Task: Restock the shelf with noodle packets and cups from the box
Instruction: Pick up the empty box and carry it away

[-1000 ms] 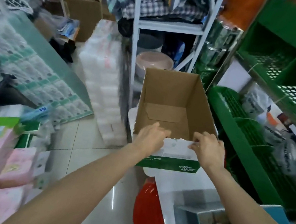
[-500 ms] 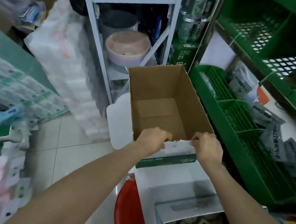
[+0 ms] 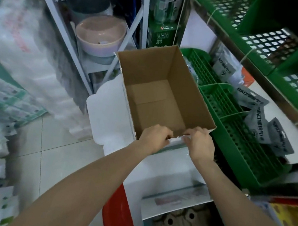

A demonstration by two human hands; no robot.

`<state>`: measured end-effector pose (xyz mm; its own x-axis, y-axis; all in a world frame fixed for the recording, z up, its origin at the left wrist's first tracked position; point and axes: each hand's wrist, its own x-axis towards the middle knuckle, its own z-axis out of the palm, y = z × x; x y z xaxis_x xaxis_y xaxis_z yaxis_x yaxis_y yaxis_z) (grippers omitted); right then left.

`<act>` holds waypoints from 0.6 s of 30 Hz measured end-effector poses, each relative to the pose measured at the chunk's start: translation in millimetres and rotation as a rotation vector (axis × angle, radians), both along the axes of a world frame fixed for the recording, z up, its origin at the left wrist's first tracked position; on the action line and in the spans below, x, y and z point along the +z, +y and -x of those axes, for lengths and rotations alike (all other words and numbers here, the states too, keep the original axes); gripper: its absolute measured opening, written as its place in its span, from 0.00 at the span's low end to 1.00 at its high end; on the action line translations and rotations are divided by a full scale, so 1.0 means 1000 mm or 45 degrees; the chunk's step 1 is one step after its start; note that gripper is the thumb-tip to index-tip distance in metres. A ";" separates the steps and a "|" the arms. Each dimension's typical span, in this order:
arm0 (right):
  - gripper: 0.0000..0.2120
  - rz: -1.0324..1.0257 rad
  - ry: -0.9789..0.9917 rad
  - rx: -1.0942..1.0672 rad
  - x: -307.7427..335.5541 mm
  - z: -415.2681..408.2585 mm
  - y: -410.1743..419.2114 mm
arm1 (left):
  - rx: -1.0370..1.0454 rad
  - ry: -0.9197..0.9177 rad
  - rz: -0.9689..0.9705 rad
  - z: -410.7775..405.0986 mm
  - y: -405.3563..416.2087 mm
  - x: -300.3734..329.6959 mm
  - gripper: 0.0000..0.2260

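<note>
The open brown cardboard box (image 3: 159, 93) stands beside the green plastic shelf (image 3: 222, 108) — both hands grip its near edge: left hand (image 3: 153, 136) and right hand (image 3: 200, 143), fingers curled over the rim.

Brown cardboard box (image 3: 159, 87), green perforated shelf (image 3: 254, 153), pink bowl (image 3: 100, 34), red stool (image 3: 118, 218)

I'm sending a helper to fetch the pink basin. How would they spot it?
Find the white metal rack behind the open cardboard box. On its lower shelf sits the pink basin, nested in other basins. It is the only pale pink one, with a dark grey tub behind it.
</note>
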<state>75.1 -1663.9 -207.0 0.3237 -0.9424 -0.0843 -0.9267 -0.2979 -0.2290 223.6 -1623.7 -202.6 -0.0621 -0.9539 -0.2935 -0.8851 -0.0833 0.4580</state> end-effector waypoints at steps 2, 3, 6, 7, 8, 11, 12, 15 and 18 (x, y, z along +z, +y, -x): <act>0.09 0.025 -0.005 -0.042 0.000 0.004 -0.004 | -0.031 0.026 -0.024 0.004 -0.003 0.000 0.10; 0.09 0.042 -0.003 -0.054 -0.001 0.006 -0.005 | -0.046 0.038 -0.037 0.004 -0.004 0.000 0.11; 0.09 0.059 -0.016 -0.110 0.000 0.013 -0.008 | -0.048 0.087 -0.070 -0.001 0.000 -0.001 0.10; 0.09 0.053 -0.014 -0.114 0.000 0.016 -0.009 | -0.046 0.104 -0.071 -0.002 0.002 0.000 0.09; 0.09 0.044 -0.013 -0.109 0.001 0.017 -0.009 | -0.053 0.111 -0.067 -0.003 0.003 0.001 0.09; 0.09 0.000 -0.029 -0.003 0.002 0.013 -0.005 | -0.044 0.105 -0.043 0.000 0.005 0.003 0.08; 0.09 -0.017 -0.038 0.059 0.001 0.011 -0.002 | -0.031 0.095 -0.037 0.002 0.005 0.004 0.08; 0.09 -0.051 -0.058 0.141 0.000 0.006 0.006 | -0.024 0.044 -0.034 0.006 0.005 0.006 0.08; 0.09 0.005 -0.024 0.078 0.000 0.005 0.008 | -0.011 0.008 -0.051 0.008 0.008 0.009 0.08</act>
<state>69.8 -1655.6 -207.4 0.3826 -0.9210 -0.0740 -0.9021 -0.3551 -0.2451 215.2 -1615.7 -193.5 -0.0720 -0.9409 -0.3310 -0.8829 -0.0943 0.4601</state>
